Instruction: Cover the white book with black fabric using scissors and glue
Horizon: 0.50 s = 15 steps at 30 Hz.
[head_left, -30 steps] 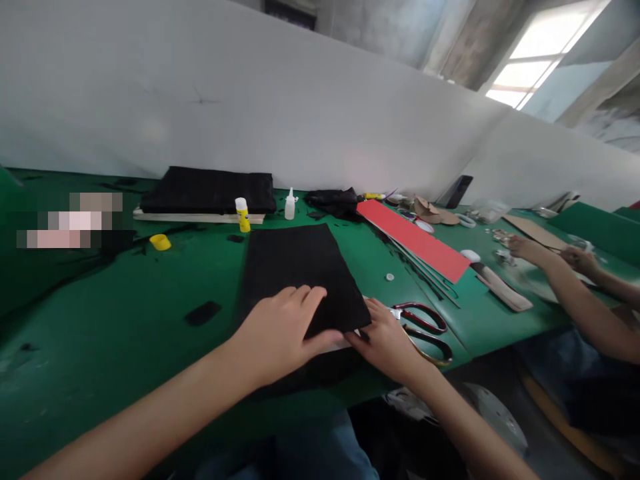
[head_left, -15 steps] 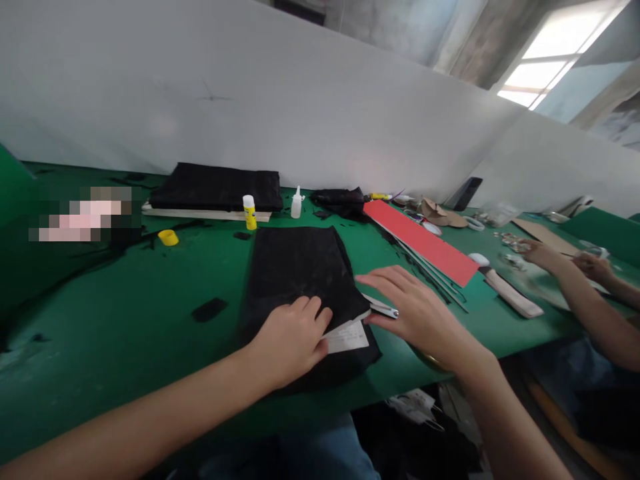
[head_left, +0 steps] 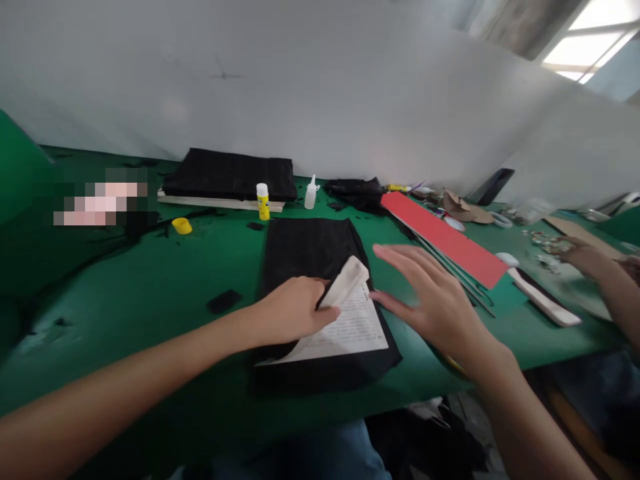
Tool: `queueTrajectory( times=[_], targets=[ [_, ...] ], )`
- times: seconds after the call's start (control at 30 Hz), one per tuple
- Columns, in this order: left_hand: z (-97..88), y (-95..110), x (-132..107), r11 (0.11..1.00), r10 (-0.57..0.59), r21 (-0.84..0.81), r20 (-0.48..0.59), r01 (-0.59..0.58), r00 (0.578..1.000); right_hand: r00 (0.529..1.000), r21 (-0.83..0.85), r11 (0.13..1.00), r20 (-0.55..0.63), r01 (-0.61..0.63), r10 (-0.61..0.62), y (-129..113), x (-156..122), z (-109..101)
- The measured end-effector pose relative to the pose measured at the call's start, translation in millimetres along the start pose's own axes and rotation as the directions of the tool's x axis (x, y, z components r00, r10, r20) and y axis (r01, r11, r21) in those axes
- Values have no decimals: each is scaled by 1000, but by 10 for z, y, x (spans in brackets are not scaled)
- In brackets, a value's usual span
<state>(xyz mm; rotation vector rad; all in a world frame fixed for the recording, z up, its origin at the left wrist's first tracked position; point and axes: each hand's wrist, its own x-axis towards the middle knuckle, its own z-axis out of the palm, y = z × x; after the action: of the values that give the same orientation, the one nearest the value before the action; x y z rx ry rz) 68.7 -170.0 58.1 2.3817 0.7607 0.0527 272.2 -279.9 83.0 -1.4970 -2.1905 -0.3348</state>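
A black cloth piece [head_left: 307,247] lies on the green table in front of me. My left hand [head_left: 295,307] pinches its upper layer and folds the corner back, so a pale underside [head_left: 346,283] shows. Beneath lies a white printed sheet [head_left: 345,333], resting on more black cloth. Just right of the sheet is my right hand [head_left: 425,293], fingers spread and slightly blurred, thumb close to the sheet's edge. I see nothing held in it, though its palm side is partly hidden.
Behind the cloth stand a yellow glue stick [head_left: 263,202] and a small white bottle [head_left: 311,193]. Folded black fabric [head_left: 230,175] lies at the back left, near a yellow cap [head_left: 182,226]. A red strip [head_left: 445,240] lies right, with another person's hand [head_left: 583,257] beyond.
My left hand has lifted and folded back the cloth corner, uncovering much more of the printed sheet. The silver tool seen by my right hand no longer shows. The view has shifted.
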Motion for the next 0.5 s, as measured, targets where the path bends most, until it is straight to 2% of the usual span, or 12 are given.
queueTrajectory(
  times=[0.07,0.17,0.23,0.3,0.4,0.5],
  targets=[
    [6,-81,17,997,5,-71,2,-5,1000,999,43,998,1,40,-40,-215,-139,110],
    [37,-173,37,976,43,-217,40,-34,998,983,157,984,147,84,-107,-548,-329,267],
    [55,-216,43,947,43,-320,62,-21,997,984,173,983,152,63,-90,-620,-440,307],
    [77,-247,41,916,31,-400,62,-4,998,996,115,993,84,-11,2,-525,-560,278],
    [125,-268,31,887,18,-462,29,-2,999,988,2,988,-10,-152,152,-258,-745,189],
    [164,-262,24,876,8,-482,-6,-9,1000,985,-20,985,-19,-174,173,-181,-828,205]
  ],
)
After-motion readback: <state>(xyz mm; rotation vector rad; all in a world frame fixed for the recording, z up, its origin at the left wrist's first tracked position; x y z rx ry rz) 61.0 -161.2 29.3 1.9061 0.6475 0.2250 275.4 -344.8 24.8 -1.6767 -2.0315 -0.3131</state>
